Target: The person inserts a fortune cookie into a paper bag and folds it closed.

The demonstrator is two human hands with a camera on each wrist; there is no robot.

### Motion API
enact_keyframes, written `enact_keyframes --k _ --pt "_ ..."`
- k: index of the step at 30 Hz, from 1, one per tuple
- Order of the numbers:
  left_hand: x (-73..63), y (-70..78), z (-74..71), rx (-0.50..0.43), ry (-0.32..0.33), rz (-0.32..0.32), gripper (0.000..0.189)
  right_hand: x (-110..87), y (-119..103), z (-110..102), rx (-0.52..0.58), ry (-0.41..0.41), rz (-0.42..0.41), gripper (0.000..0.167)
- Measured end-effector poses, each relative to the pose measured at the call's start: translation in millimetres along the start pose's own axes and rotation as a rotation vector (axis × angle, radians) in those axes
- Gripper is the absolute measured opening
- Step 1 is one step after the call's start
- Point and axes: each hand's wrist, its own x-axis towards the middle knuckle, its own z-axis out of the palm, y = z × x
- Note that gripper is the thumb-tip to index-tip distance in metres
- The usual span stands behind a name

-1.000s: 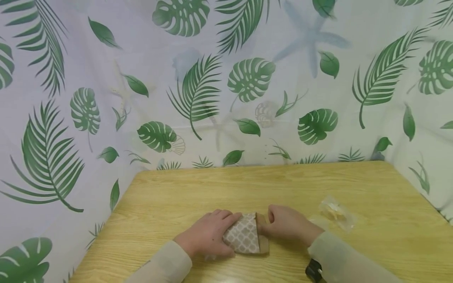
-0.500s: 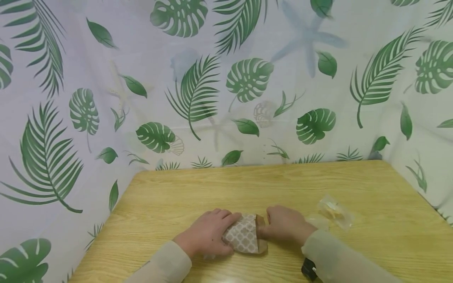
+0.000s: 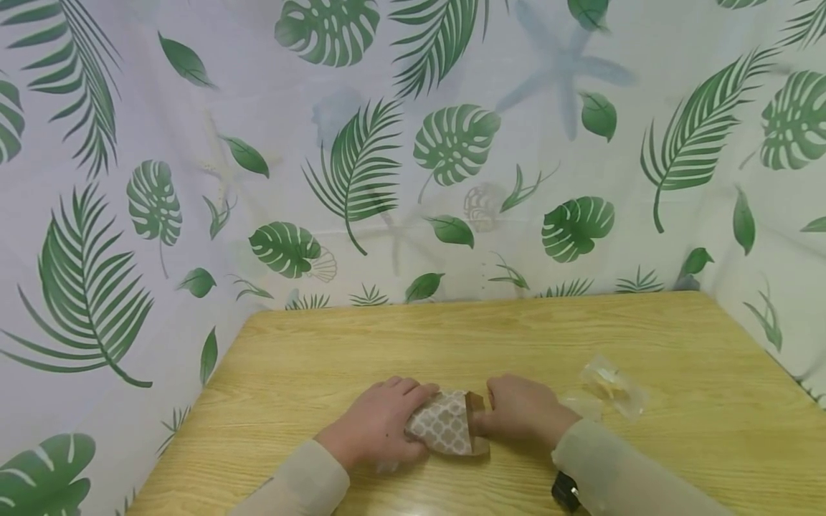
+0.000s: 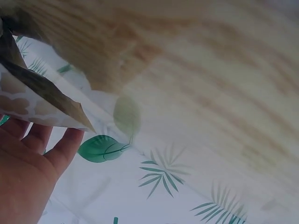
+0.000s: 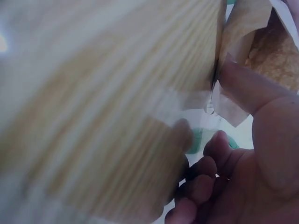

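Observation:
A small brown paper bag [image 3: 442,423] with a white lattice print lies on its side on the table, its mouth facing right. My left hand [image 3: 381,423] grips its closed left part, thumb on the near side and fingers on the far side. In the left wrist view, fingertips lie against the printed paper [image 4: 28,100]. My right hand [image 3: 523,408] is at the mouth, its thumb [image 5: 252,88] hooked in against the brown inner flap [image 5: 240,42]. The other right fingers curl below, away from the paper. The bag's inside is mostly hidden.
A clear plastic packet [image 3: 613,387] with a yellowish piece inside lies right of the right hand. Another pale, clear piece of plastic [image 3: 581,408] is partly behind the right wrist. A leaf-printed cloth [image 3: 452,179] stands behind the wooden table [image 3: 361,344].
The bag's near edge has lifted slightly away from me, and its printed side looks more bulged. Both hands stay nearly in place; the right has shifted slightly left.

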Motion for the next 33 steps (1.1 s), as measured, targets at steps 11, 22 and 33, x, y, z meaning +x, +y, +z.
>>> enact_keyframes --k 11,22,33 --pt "-1.2 -4.1 2.1 -0.061 -0.070 -0.022 0.090 -2.5 14.8 -18.1 0.000 0.041 -0.156 0.022" --pt "-2.6 -4.9 1.1 -0.080 -0.114 -0.018 0.089 -21.7 55.3 -48.3 -0.048 0.098 -0.325 0.038" --pt "0.6 -6.6 4.1 -0.089 -0.124 -0.026 0.091 -56.2 85.3 -59.1 -0.124 0.130 -0.323 0.078"
